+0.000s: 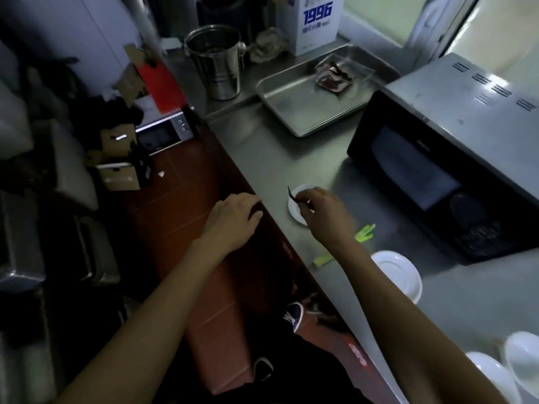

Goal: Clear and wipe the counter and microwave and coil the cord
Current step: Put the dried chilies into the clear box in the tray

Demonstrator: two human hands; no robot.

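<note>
Behind tray (294,112), box (312,21) — "1996" (blue)

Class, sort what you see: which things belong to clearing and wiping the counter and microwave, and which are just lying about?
Job:
counter
microwave
small white dish
dark scrap pinched by right hand
green scraps
white bowl

Lying about:
cardboard boxes
shoe

- Both forearms are bare up to the frame's edge, no sleeves showing.
- The left hand (233,217) and the right hand (323,212) wear no gloves; no rings or watch can be made out.
- Dark trousers below.
- Dark sneakers (293,314) with white trim and soles.
</note>
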